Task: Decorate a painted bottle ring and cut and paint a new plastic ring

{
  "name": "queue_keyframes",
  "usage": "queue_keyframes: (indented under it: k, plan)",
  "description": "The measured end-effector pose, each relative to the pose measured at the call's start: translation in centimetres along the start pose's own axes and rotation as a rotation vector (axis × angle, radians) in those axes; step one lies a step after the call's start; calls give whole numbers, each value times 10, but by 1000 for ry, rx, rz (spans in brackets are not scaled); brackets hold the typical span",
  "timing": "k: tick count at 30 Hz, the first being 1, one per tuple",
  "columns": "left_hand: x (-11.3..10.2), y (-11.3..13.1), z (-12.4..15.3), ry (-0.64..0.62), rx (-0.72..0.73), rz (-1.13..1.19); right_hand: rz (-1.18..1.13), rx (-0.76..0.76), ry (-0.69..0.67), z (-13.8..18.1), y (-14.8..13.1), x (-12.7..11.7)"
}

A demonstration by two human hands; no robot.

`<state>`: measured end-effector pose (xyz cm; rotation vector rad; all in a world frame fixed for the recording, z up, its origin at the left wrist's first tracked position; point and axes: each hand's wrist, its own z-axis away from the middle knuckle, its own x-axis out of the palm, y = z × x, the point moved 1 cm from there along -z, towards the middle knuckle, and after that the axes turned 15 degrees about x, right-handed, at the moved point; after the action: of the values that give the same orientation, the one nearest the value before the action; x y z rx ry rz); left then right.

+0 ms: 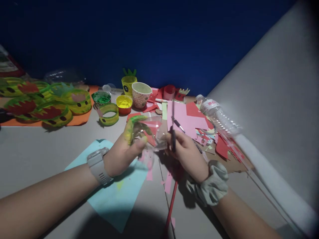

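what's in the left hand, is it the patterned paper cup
No, the left hand holds a clear plastic piece; the patterned paper cup stands beyond it.

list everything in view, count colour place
painted rings: about seven, yellow-green, left
backing sheet: one, orange, under rings
paint cups: two, green/yellow paint, back
patterned cup: one, beige, back
leaf-topped cup: one, yellow, back
bottle: one, clear, right
cut paper: many, mostly pink/red, right
pen: at least one, black, centre-right
big sheet: one, light blue, front-left
stick: one, red, front
plastic piece: one, clear, centre
blurred tool: one, dark, centre
watch: one, grey, centre-left
scrunchie: one, grey, centre-right
left hand: one, paint-smeared, on plastic piece
right hand: one, bare, on blurred tool
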<state>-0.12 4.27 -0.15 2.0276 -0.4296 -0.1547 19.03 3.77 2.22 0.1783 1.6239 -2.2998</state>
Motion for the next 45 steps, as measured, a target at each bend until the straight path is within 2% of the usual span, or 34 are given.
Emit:
queue_keyframes:
  k: [4, 8, 11, 14, 19, 22, 24, 28, 32, 35, 37, 40, 45]
  plan:
    - [3, 6, 0, -110, 21, -94, -116, -32, 125, 2, -8, -6]
    - [6, 6, 1, -214, 26, -111, -19, -58, 53, 4, -12, -8]
    - [7, 4, 0, -164, -20, -80, -80, -26, -73, 2, -9, -8]
    - [7, 4, -3, -30, -99, 17, -234, 6, -166, -1, -6, -9]
    - [2, 5, -10, 186, -89, 36, -329, -20, -245, -2, -4, -7]
    - [4, 4, -12, 142, -155, 121, -250, -62, -227, -1, -2, 0]
    - [7, 3, -12, 76, -216, 230, -120, -112, -162, -1, 1, 5]
    - [12, 5, -10, 69, -289, 341, 48, -153, -10, -5, 9, 11]
    - [12, 10, -8, 27, -420, 234, 27, -145, -49, -6, 12, 9]
    - [9, 12, -11, 93, -469, 198, 92, -134, -57, -3, 10, 8]
    - [7, 12, -14, 127, -462, 241, 81, -117, -72, -2, 9, 8]
    - [6, 10, -16, 132, -436, 279, -52, -70, -81, -1, 5, 8]
    - [7, 10, -14, 89, -258, 224, -215, -53, -53, -2, -1, 4]
